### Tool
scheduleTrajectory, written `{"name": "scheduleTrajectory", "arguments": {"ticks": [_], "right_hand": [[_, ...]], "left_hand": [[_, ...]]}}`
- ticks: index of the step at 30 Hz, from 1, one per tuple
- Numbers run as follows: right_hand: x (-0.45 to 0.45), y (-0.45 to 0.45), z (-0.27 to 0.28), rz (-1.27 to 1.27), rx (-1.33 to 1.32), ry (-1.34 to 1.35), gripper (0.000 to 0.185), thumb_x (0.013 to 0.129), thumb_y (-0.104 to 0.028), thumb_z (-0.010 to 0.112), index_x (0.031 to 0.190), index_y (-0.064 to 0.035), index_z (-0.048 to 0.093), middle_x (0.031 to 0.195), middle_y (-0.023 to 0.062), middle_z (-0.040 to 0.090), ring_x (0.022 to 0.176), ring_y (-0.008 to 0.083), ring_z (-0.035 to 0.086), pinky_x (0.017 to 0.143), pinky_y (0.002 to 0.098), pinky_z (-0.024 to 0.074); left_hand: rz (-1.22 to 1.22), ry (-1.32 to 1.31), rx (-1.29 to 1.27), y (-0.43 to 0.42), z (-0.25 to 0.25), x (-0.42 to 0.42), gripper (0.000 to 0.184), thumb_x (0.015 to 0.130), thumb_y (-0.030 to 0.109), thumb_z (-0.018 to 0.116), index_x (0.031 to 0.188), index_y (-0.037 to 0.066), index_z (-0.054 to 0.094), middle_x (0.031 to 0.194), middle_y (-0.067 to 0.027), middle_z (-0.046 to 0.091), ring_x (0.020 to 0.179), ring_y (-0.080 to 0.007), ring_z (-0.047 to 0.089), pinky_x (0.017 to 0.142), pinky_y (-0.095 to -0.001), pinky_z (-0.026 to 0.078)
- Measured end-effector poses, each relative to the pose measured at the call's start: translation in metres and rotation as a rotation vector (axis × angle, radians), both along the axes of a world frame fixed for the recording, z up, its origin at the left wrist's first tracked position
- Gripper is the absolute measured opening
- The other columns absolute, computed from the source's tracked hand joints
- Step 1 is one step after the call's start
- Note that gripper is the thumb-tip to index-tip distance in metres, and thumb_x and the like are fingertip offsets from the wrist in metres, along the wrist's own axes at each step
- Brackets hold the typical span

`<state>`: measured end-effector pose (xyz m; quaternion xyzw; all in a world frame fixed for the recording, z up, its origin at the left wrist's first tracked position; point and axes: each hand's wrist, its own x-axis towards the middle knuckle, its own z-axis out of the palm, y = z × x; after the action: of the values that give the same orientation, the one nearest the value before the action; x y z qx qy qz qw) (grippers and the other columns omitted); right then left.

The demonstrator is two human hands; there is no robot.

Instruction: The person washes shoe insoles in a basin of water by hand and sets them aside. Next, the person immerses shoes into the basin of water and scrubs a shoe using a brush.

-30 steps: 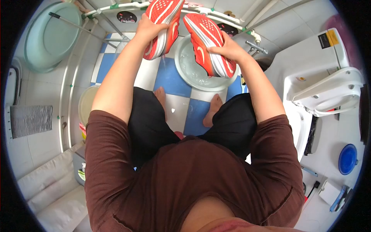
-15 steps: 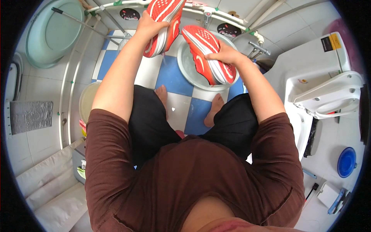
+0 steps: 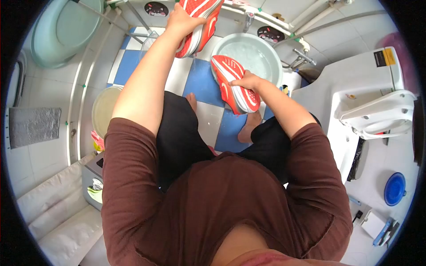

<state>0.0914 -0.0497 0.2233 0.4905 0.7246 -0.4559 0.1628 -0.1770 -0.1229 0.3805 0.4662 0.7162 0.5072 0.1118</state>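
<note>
Head view: red, white-edged shoes (image 3: 235,84)

Left arm (image 3: 144,84) outstretched, right arm (image 3: 286,106) bent closer, left hand (image 3: 180,22) and right hand (image 3: 250,82) gripping

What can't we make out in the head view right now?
All head view:
- Left shoe: far end cut off by top edge.
- Right shoe: opening hidden, sole faces camera.
- Left hand, right hand: most fingers hidden behind the shoes.
- Yellow-and-black label: print too small to read.
</note>
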Motion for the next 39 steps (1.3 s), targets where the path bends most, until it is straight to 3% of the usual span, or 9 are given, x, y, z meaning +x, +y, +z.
{"name": "scheduleTrajectory", "arguments": {"ticks": [4, 8, 11, 13, 16, 19, 25, 31, 39], "right_hand": [[-0.015, -0.011, -0.045, -0.12, -0.172, 0.276, 0.089, 0.064, -0.029, 0.081, 0.127, 0.0094, 0.031, 0.111, 0.0184, 0.055, 0.1, 0.023, 0.057, 0.086, 0.0353, 0.0482], [-0.026, -0.018, -0.047, -0.124, -0.278, 0.555, 0.088, 0.066, -0.029, 0.08, 0.13, 0.0047, 0.031, 0.114, 0.0183, 0.054, 0.104, 0.0236, 0.055, 0.089, 0.0345, 0.0467], [-0.028, -0.017, -0.065, -0.155, -0.044, 0.305, 0.084, 0.07, -0.03, 0.076, 0.131, 0.0049, 0.03, 0.116, 0.0188, 0.054, 0.105, 0.0239, 0.055, 0.088, 0.0341, 0.0472], [-0.03, -0.012, -0.073, -0.204, -0.192, 0.34, 0.087, 0.071, -0.037, 0.074, 0.132, 0.0046, 0.029, 0.117, 0.0204, 0.054, 0.106, 0.026, 0.056, 0.088, 0.0366, 0.0472], [-0.029, -0.005, -0.058, -0.198, -0.444, 0.399, 0.09, 0.07, -0.039, 0.074, 0.134, 0.0036, 0.028, 0.119, 0.02, 0.053, 0.106, 0.0263, 0.056, 0.088, 0.0383, 0.0466], [-0.03, -0.004, -0.025, -0.233, -0.54, 0.373, 0.09, 0.07, -0.038, 0.074, 0.136, 0.0017, 0.028, 0.12, 0.0187, 0.052, 0.107, 0.0256, 0.055, 0.09, 0.0386, 0.0453], [-0.037, -0.003, -0.059, -0.321, -0.481, 0.43, 0.086, 0.073, -0.035, 0.073, 0.138, -0.0041, 0.027, 0.124, 0.0184, 0.049, 0.11, 0.0268, 0.052, 0.09, 0.0396, 0.0445], [-0.036, -0.002, -0.045, -0.287, -0.494, 0.444, 0.087, 0.074, -0.031, 0.073, 0.138, 0.0009, 0.024, 0.124, 0.0204, 0.049, 0.109, 0.028, 0.054, 0.089, 0.0405, 0.0468], [-0.035, 0.003, -0.063, -0.252, -0.392, 0.491, 0.102, 0.073, -0.036, 0.074, 0.14, 0.0072, 0.01, 0.126, 0.0241, 0.046, 0.11, 0.0291, 0.054, 0.09, 0.038, 0.0466]], "left_hand": [[-0.068, 0.007, 0.146, -0.008, 0.016, 0.007, 0.063, 0.057, 0.018, 0.08, 0.112, -0.001, 0.055, 0.105, -0.0167, 0.063, 0.098, -0.0265, 0.061, 0.087, -0.0337, 0.048], [-0.06, -0.017, 0.18, -0.004, 0.004, -0.003, 0.062, 0.056, 0.017, 0.079, 0.11, -0.001, 0.056, 0.102, -0.0175, 0.064, 0.097, -0.0267, 0.062, 0.086, -0.0338, 0.048], [-0.032, 0.035, 0.118, -0.004, 0.002, -0.008, 0.064, 0.056, 0.017, 0.078, 0.113, -0.001, 0.054, 0.105, -0.0171, 0.062, 0.098, -0.0256, 0.061, 0.087, -0.0336, 0.047], [-0.096, 0.015, 0.029, -0.005, 0.007, -0.008, 0.073, 0.058, 0.017, 0.078, 0.122, -0.001, 0.048, 0.114, -0.0174, 0.058, 0.106, -0.0247, 0.057, 0.091, -0.0337, 0.044], [0.124, 0.135, -0.213, 0.014, -0.049, -0.04, 0.067, 0.058, 0.028, 0.078, 0.11, -0.005, 0.052, 0.102, -0.0201, 0.063, 0.092, -0.0279, 0.063, 0.081, -0.0352, 0.049], [0.07, 0.124, -0.231, 0.012, -0.046, -0.042, 0.087, 0.054, 0.035, 0.079, 0.115, -0.012, 0.04, 0.112, -0.0289, 0.054, 0.105, -0.0359, 0.057, 0.089, -0.0382, 0.047], [0.148, 0.13, -0.238, 0.005, -0.035, -0.032, 0.073, 0.059, 0.03, 0.077, 0.114, -0.006, 0.046, 0.106, -0.0209, 0.06, 0.098, -0.0284, 0.061, 0.085, -0.0356, 0.047], [0.092, 0.047, -0.286, 0.003, -0.032, -0.035, 0.085, 0.055, 0.032, 0.08, 0.116, -0.012, 0.039, 0.112, -0.0285, 0.054, 0.103, -0.035, 0.057, 0.088, -0.0374, 0.048], [0.13, 0.084, -0.257, 0.005, -0.037, -0.038, 0.074, 0.059, 0.03, 0.077, 0.115, -0.006, 0.046, 0.107, -0.0211, 0.06, 0.098, -0.0284, 0.061, 0.085, -0.0355, 0.047]]}}
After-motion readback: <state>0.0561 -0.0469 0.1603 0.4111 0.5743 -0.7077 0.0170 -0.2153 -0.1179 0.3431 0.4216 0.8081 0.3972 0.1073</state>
